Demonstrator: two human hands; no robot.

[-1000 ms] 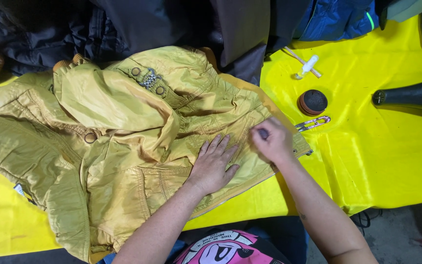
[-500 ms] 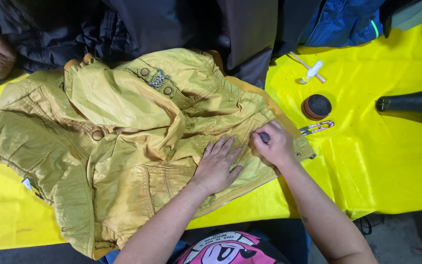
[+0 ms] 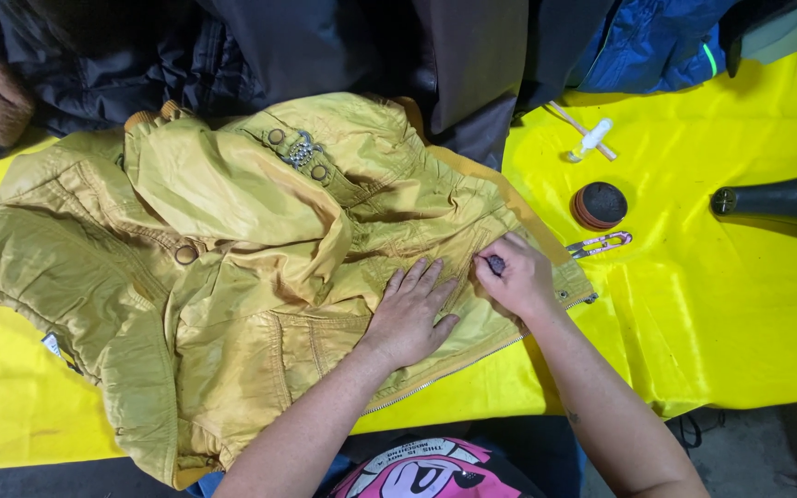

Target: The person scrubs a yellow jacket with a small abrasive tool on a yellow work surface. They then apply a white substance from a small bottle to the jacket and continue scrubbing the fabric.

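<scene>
The right hand (image 3: 518, 277) is curled tight, fingertips pinching a small dark object (image 3: 495, 266) and pressing it onto the jacket (image 3: 232, 277); what the object is cannot be told. At nine o'clock from it, just beside, the left hand (image 3: 412, 309) lies flat with fingers spread, holding the fabric down. The jacket, mustard yellow, is spread over the yellow cloth (image 3: 740, 314), filling the left and middle of the table, its zip edge (image 3: 454, 369) running along the near hem at six o'clock of the hands. At two o'clock of the right hand, near but apart, sit pink snips (image 3: 600, 244), a round dark puck (image 3: 600, 205) beyond them, and a white tool (image 3: 590, 138) at one o'clock. A dark tube (image 3: 777, 198) lies at three o'clock, well apart. Dark coats (image 3: 371, 55) are heaped at twelve. The slick fabric could creep or bunch under the pressing fingers if the flat hand eases off, so the work lands off its spot. The shiny cloth underneath could also let the whole jacket slide toward the near edge.
</scene>
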